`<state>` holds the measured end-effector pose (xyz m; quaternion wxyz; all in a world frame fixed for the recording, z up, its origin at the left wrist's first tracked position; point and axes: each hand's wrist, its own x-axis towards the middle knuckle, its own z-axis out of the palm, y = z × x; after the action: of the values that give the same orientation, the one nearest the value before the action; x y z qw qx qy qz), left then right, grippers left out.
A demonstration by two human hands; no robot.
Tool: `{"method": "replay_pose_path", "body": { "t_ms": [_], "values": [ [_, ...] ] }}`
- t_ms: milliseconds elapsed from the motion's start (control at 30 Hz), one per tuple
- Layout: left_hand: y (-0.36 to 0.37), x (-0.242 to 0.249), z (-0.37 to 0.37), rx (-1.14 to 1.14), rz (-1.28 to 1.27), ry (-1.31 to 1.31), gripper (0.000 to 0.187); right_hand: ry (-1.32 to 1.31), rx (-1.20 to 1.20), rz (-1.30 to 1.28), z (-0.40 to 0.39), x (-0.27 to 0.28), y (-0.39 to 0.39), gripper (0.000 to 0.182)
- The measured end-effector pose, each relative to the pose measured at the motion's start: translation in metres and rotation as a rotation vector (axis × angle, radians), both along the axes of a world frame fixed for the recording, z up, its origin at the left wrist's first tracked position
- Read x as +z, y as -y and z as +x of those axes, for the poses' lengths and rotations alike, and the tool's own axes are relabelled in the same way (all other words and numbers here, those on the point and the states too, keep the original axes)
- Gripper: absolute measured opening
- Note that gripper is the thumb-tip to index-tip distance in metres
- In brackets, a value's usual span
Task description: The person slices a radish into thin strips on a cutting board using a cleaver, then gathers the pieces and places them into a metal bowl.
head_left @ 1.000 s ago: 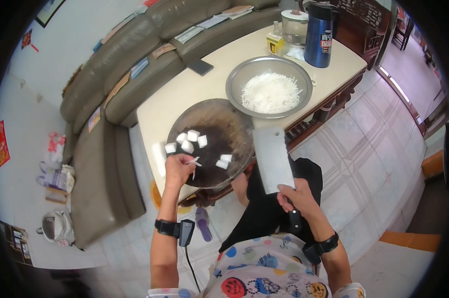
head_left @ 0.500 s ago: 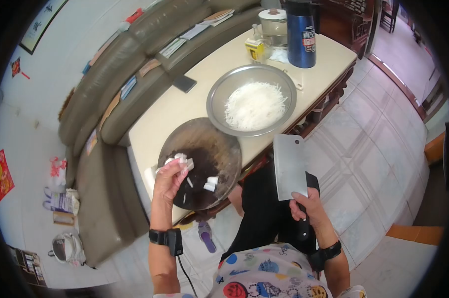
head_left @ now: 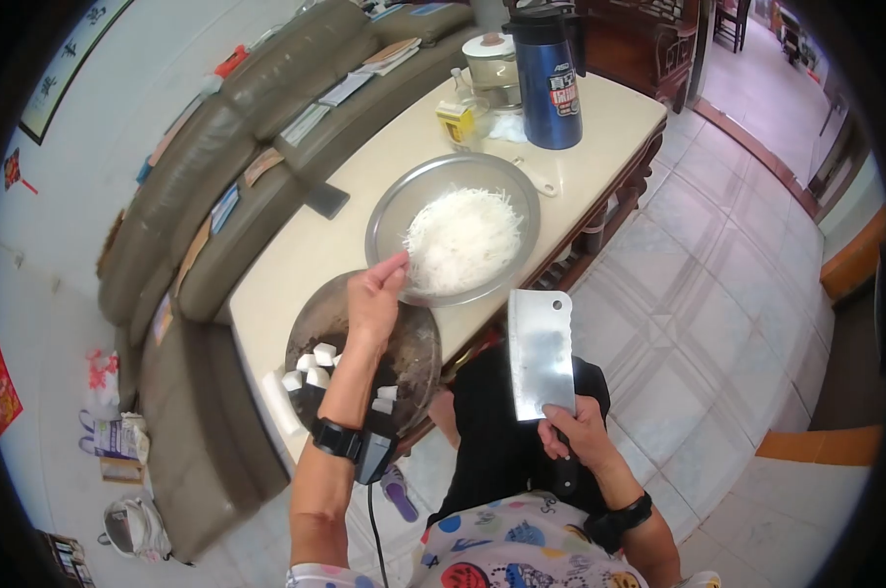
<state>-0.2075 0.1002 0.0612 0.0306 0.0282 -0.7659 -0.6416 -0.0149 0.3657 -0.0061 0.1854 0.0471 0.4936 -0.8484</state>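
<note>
My left hand (head_left: 376,296) reaches to the near left side of the wide metal bowl (head_left: 528,196), thumb and fingers pinched together. Whether anything is between the fingertips I cannot make out. White shreds (head_left: 467,240) are heaped inside the bowl. Below my left forearm lies the round dark chopping board (head_left: 421,343), partly hidden by the arm. Several white chunks (head_left: 317,376) sit on it, and a longer white piece (head_left: 282,402) lies at its left edge. My right hand (head_left: 584,431) grips a cleaver (head_left: 541,358) by its black handle, blade upright over my lap, away from the board.
On the cream table (head_left: 266,284), a blue thermos (head_left: 550,93), a lidded pot (head_left: 492,71) and a yellow box (head_left: 454,125) stand at the far end. A dark phone (head_left: 325,199) lies near the sofa (head_left: 193,392). Tiled floor stretches to the right.
My left hand has gone from the chunks on the board up to the bowl's rim, leaving the chunks at the board's left. The right hand still holds the cleaver. The view has shifted slightly.
</note>
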Motion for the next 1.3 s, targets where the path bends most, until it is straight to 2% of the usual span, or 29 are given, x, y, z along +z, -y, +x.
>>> {"method": "replay_pose_path", "body": {
  "t_ms": [167, 233, 267, 333, 467, 533, 567, 633, 800, 867, 933, 1067, 1133, 1200, 1267, 1300],
  "values": [
    [0.001, -0.007, -0.001, 0.003, -0.113, -0.051, 0.021, -0.030, 0.013, 0.011, 0.001, -0.001, -0.003, 0.025],
    [-0.001, -0.004, 0.004, 0.042, -0.405, -0.085, 0.019, -0.030, 0.014, 0.001, 0.001, -0.001, -0.001, 0.025],
    [-0.001, -0.007, 0.004, 0.045, -0.407, -0.082, 0.019, -0.036, 0.014, 0.009, 0.001, -0.001, -0.002, 0.025],
    [0.001, -0.013, 0.005, -0.030, -0.291, -0.144, 0.022, -0.038, 0.024, 0.019, 0.001, -0.001, -0.001, 0.025],
    [0.008, -0.007, 0.015, -0.031, -0.247, -0.137, 0.021, 0.012, -0.009, -0.008, 0.001, -0.001, 0.004, 0.023],
    [0.016, 0.000, 0.025, -0.030, -0.016, -0.019, 0.024, 0.014, -0.002, -0.011, 0.002, 0.000, 0.005, 0.023],
    [0.020, 0.004, 0.031, -0.016, -0.017, -0.017, 0.024, 0.022, -0.020, -0.005, 0.002, 0.002, 0.006, 0.023],
    [0.034, 0.014, 0.047, 0.066, 0.283, 0.048, 0.028, 0.022, -0.026, 0.030, 0.003, -0.001, 0.007, 0.023],
    [0.086, 0.026, 0.107, 0.224, 0.248, 0.024, 0.026, 0.010, -0.038, 0.048, 0.004, 0.000, 0.010, 0.025],
    [0.112, 0.018, 0.134, 0.263, -0.133, 0.063, 0.023, 0.013, -0.045, 0.051, 0.004, 0.000, 0.011, 0.024],
    [0.127, 0.002, 0.155, 0.298, -0.299, 0.098, 0.018, 0.011, -0.040, 0.038, 0.003, -0.001, 0.014, 0.024],
    [0.126, -0.024, 0.164, 0.311, -0.363, 0.035, 0.020, 0.007, -0.029, 0.049, 0.003, 0.000, 0.022, 0.022],
    [0.119, -0.028, 0.157, 0.315, -0.413, 0.021, 0.024, -0.011, -0.004, 0.049, 0.003, -0.003, 0.024, 0.014],
    [0.111, -0.026, 0.148, 0.292, -0.726, 0.025, 0.026, 0.004, -0.025, 0.048, 0.005, -0.002, 0.027, 0.014],
    [0.110, -0.025, 0.141, 0.311, -0.781, 0.031, 0.022, 0.024, -0.048, 0.045, 0.006, -0.001, 0.028, 0.014],
    [0.113, -0.027, 0.137, 0.284, -0.889, 0.013, 0.020, 0.017, -0.064, 0.036, 0.007, -0.001, 0.027, 0.017]
  ]
}}
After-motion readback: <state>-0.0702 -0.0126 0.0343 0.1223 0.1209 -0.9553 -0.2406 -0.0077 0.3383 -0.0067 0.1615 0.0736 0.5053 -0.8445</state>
